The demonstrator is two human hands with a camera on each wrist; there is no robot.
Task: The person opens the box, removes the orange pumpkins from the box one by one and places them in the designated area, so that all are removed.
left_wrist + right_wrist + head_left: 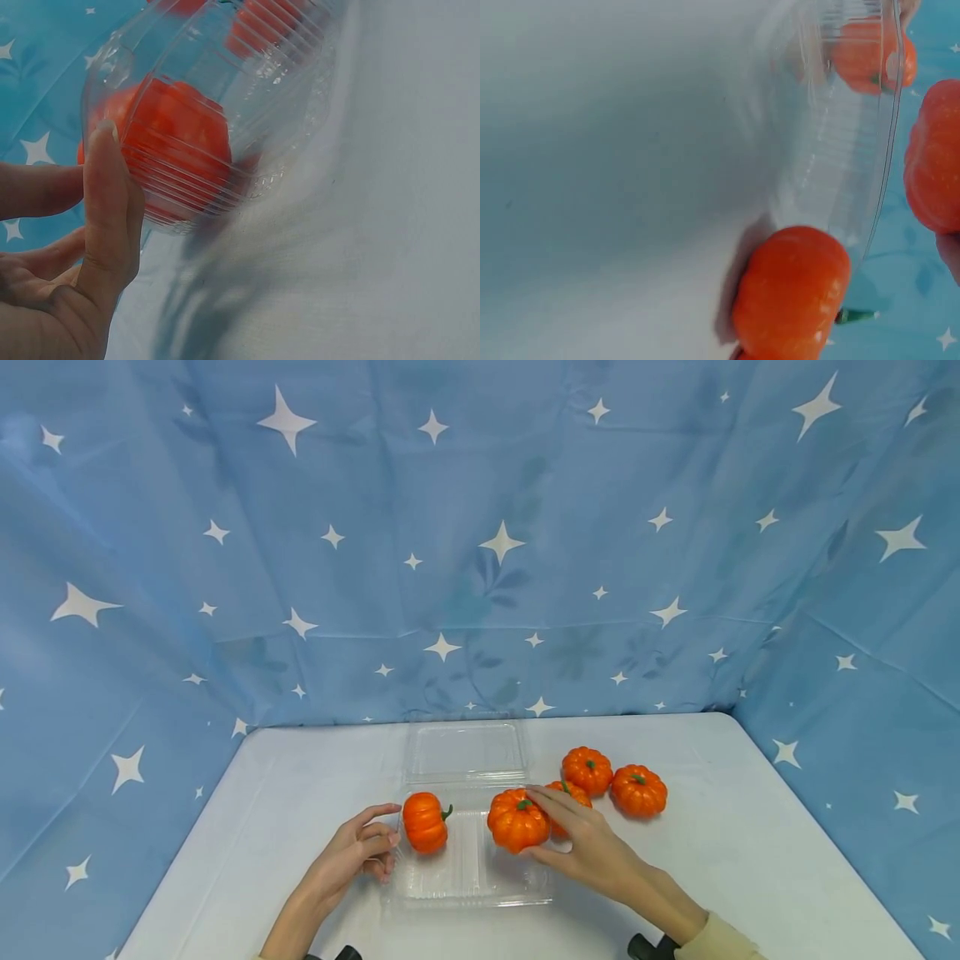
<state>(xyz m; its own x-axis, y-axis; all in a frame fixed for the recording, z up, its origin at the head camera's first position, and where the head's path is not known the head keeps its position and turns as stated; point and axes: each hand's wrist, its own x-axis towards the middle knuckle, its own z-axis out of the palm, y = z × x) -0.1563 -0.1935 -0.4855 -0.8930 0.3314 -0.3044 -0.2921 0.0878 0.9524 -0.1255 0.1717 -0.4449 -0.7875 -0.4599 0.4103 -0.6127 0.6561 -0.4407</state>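
My right hand [588, 843] holds a small orange pumpkin [517, 821] between fingers and thumb, over the right half of a clear plastic clamshell box [468, 902]. That pumpkin [937, 157] also shows at the right edge of the right wrist view, raised past the box rim. Inside the box at its left end lies another pumpkin [424, 822], tipped on its side with its green stem to the right. My left hand [348, 858] is at the box's left side, fingers loosely bent. In the left wrist view its fingertips [105, 142] rest right at the clear wall.
To the right of the box, a pumpkin [568, 795] is partly hidden behind my right hand. Two more pumpkins stand farther back, one [587, 770] beside the other [639, 791]. The box's lid [467, 752] lies folded back on the white table [315, 768]. A blue star-patterned curtain [480, 610] hangs behind.
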